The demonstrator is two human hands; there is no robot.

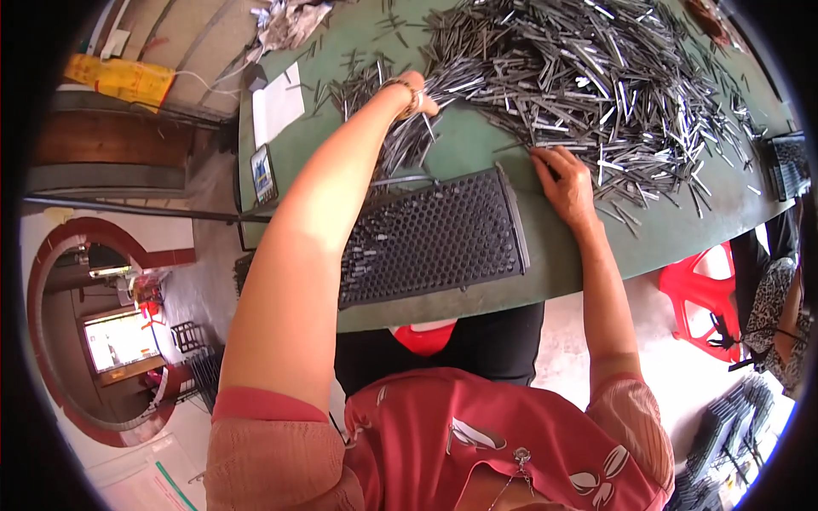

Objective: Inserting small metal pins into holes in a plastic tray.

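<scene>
Both hands reach apart: left hand gripping metal rods, right hand flat.

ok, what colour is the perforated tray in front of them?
Black, with a grid of small round holes. The perforated tray lies on the green table; head view shows it best.

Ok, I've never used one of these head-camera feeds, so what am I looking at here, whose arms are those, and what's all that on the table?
This is one wide fisheye picture from a camera worn on a person's head, looking down, so straight edges bend near the rim. The two bare arms coming up from below are that person's own. The left hand reaches into a big heap of thin grey metal sticks on the green table; it seems to gather a bunch, though the grip is hard to see. The right hand rests flat on the heap's near edge. Between the arms lies a black tray full of small holes. A white sheet of paper lies to the left.
</scene>
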